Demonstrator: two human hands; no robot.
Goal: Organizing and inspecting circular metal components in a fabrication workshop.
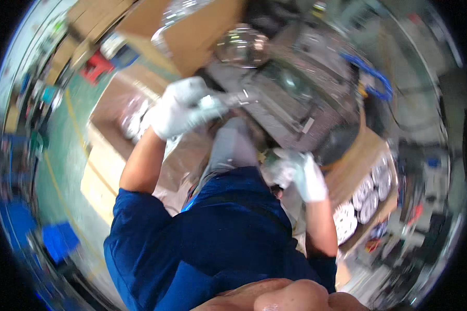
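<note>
My left hand (179, 109), in a white glove, is raised beside an open carton (153, 85) on the left. Its blurred fingers point right and close on a pale, shiny piece (238, 98) whose kind I cannot make out. Low on the right, my gloved right hand (303, 173) is beside my knee, its fingers curled at a whitish, glinting thing (279, 172) too smeared to name. Ahead of both hands is a grey metal machine bed (296, 124) with a raised block. A round, shiny metal piece (242, 46) sits at its far left.
A carton of round, silvery, perforated parts (368, 199) stands at the right. Another open carton (205, 36) holds shiny wrapped items at the far left. A blue coiled hose (379, 85) hangs beside the machine. A red stool (96, 67) stands on the green floor (62, 171).
</note>
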